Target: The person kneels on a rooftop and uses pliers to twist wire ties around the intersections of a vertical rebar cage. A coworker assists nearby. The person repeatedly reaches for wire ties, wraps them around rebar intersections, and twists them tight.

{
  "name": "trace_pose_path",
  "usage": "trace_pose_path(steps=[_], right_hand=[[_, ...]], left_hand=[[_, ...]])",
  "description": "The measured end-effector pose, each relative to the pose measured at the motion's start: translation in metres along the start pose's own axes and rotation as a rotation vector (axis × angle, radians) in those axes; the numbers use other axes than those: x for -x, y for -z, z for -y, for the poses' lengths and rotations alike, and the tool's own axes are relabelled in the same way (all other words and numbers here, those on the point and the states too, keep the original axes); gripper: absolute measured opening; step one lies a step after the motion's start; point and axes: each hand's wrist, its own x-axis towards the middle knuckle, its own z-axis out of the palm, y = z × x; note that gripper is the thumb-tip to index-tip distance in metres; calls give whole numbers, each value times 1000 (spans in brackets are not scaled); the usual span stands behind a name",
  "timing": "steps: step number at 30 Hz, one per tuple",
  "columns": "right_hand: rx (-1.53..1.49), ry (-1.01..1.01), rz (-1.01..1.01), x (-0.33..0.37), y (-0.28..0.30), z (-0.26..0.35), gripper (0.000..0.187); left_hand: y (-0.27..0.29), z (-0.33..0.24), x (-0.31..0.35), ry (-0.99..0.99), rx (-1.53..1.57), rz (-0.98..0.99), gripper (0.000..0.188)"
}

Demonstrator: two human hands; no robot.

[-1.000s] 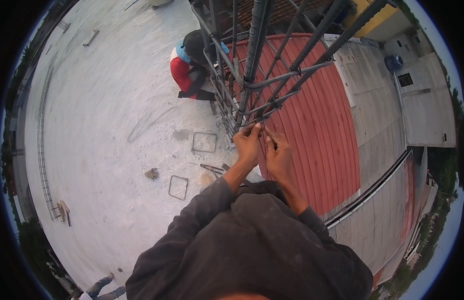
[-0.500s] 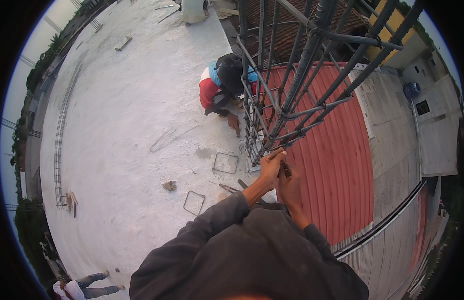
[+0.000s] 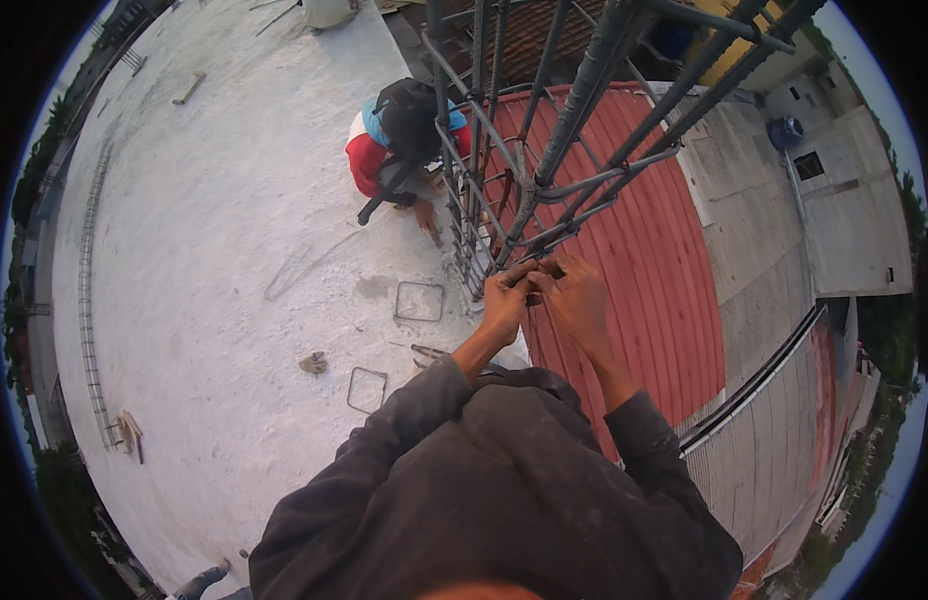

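Note:
A tall cage of steel reinforcing bars [image 3: 544, 150], bound by square stirrups, rises at the slab's edge in front of me. Against its lower near corner, my left hand [image 3: 506, 300] is closed in a pinch. My right hand [image 3: 576, 295] is closed beside it, thumb and fingers bent inward so that the fingertips of both hands nearly meet. Whatever lies between the fingers is too small and covered to make out. Crouching left of the cage, a co-worker [image 3: 409, 125] in a dark cap reaches one hand down to the slab near the bars' foot.
On the pale concrete slab [image 3: 214, 250] lie two square stirrups [image 3: 420, 302], a glove [image 3: 312, 363], a plier-like tool [image 3: 429, 352] and wood scraps [image 3: 131, 435]. A long lattice of bars [image 3: 89, 290] runs along the left. Beyond the edge, lower down, is a red corrugated roof [image 3: 644, 250].
My right hand has come up from below the left one to its side, fingers now bent toward it. The whole view has shifted, so the scene sits further left and higher.

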Motion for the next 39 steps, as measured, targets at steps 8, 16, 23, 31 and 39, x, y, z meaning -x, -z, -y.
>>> trace_pose_path(steps=[8,16,23,31,39], right_hand=[[332,123,275,-34,5,-20,14],[553,815,176,-58,14,-52,22],[470,690,-4,-33,3,-66,21],[308,340,-488,10,-65,-62,14],[-222,-286,-508,22,-94,-40,24]], left_hand=[[-1,-3,1,11,22,-3,32],[2,-14,14,175,15,-12,23],[-8,-32,21,328,246,-51,24],[-55,-44,35,382,464,-172,20],[-80,-41,114,202,85,220,35]])
